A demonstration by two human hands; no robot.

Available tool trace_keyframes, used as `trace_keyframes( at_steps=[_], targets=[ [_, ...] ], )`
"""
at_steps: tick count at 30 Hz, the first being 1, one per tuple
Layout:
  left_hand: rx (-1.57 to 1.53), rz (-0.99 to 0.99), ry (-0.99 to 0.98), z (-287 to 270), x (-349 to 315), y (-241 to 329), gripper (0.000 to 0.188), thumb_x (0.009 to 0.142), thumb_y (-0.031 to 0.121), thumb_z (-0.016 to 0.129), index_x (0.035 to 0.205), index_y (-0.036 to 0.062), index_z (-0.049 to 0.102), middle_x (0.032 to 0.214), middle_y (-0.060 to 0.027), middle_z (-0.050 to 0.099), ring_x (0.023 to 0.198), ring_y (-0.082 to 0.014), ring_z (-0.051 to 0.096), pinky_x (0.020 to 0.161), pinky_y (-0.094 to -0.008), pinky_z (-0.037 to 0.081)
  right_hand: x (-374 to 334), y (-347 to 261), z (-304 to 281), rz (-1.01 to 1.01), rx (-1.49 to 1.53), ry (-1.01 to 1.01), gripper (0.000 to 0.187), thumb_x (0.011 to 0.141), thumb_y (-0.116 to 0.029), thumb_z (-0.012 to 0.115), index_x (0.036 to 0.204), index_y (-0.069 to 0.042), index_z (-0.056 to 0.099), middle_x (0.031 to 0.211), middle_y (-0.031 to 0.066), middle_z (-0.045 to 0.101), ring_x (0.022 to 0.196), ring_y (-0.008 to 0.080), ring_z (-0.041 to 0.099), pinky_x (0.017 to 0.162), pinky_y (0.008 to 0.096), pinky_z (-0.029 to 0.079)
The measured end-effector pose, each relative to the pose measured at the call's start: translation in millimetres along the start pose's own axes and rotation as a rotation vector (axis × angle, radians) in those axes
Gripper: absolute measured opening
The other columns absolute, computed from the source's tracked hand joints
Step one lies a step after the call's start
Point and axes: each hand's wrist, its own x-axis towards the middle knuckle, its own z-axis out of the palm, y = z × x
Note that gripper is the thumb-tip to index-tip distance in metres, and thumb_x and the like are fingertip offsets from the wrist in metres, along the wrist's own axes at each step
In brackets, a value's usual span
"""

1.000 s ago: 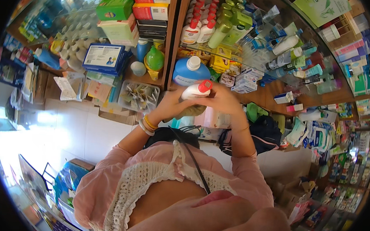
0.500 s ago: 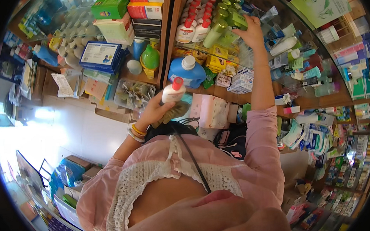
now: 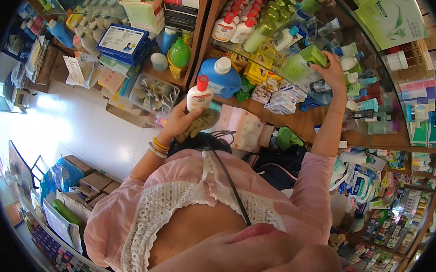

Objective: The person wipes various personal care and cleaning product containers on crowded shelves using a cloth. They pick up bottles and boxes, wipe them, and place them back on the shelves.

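Observation:
My left hand [image 3: 179,121] is closed around a white lotion bottle [image 3: 199,98] with a red cap, held upright in front of the shelf. An olive-green cloth [image 3: 202,123] is bunched in the same hand under the bottle. Farther right, my right hand [image 3: 332,73] reaches over the glass shelf, thumb and fingers gripping a light green bottle [image 3: 296,69] by its darker green end. That bottle lies tilted, pointing down to the left. To its left stand a row of green-capped bottles [image 3: 260,34] and several red-capped white bottles [image 3: 224,28].
A blue jug [image 3: 219,78] with a white cap stands on the lower shelf, beside yellow packets [image 3: 257,70] and small white boxes [image 3: 284,99]. Tubes and bottles [image 3: 355,90] crowd the right side. Left are blue boxes [image 3: 122,45] and a plastic bin [image 3: 152,97].
My right hand has moved right and nearer from the green-capped row, bringing the green bottle along. A white bottle with a blue cap now shows behind it. My left hand still holds the lotion bottle.

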Motion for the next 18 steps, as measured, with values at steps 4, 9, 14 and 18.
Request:
trace_keyframes(
  at_steps=[4,9,14,18],
  targets=[
    [0.101,-0.009,-0.02,0,1,-5,0.031,0.088,0.019,0.062,0.113,0.0017,0.056,0.102,-0.0045,0.063,0.092,-0.0102,0.056,0.081,-0.0256,0.046,-7,4,3,-0.138,-0.129,0.133,0.063,0.068,-0.027,0.079,0.119,-0.001,0.054,0.11,0.0134,0.049,0.094,0.0256,0.055,0.078,0.0359,0.047],
    [0.092,0.002,-0.036,0,5,2,0.031,0.09,0.019,0.06,0.114,0.0005,0.055,0.104,-0.0045,0.062,0.095,-0.0105,0.056,0.084,-0.0256,0.045,4,-72,8,-0.428,-0.374,0.515,0.071,0.067,-0.04,0.077,0.121,-0.001,0.052,0.116,0.0185,0.051,0.097,0.0334,0.056,0.08,0.0398,0.047],
    [0.112,0.012,-0.064,-5,9,9,0.029,0.089,0.019,0.06,0.111,0.0002,0.057,0.103,-0.0045,0.063,0.094,-0.0106,0.057,0.083,-0.0256,0.045,29,-153,67,-0.256,-0.318,0.165,0.074,0.069,-0.041,0.075,0.131,-0.015,0.045,0.116,0.0199,0.052,0.099,0.0338,0.059,0.079,0.0395,0.049],
    [0.086,0.03,-0.025,-9,9,8,0.028,0.087,0.018,0.062,0.109,0.0008,0.06,0.099,-0.005,0.064,0.09,-0.0107,0.058,0.079,-0.0254,0.046,57,-156,107,-0.086,-0.451,-0.051,0.066,0.073,-0.039,0.071,0.129,-0.016,0.047,0.117,0.0219,0.052,0.101,0.0334,0.058,0.077,0.0412,0.051]
  ],
)
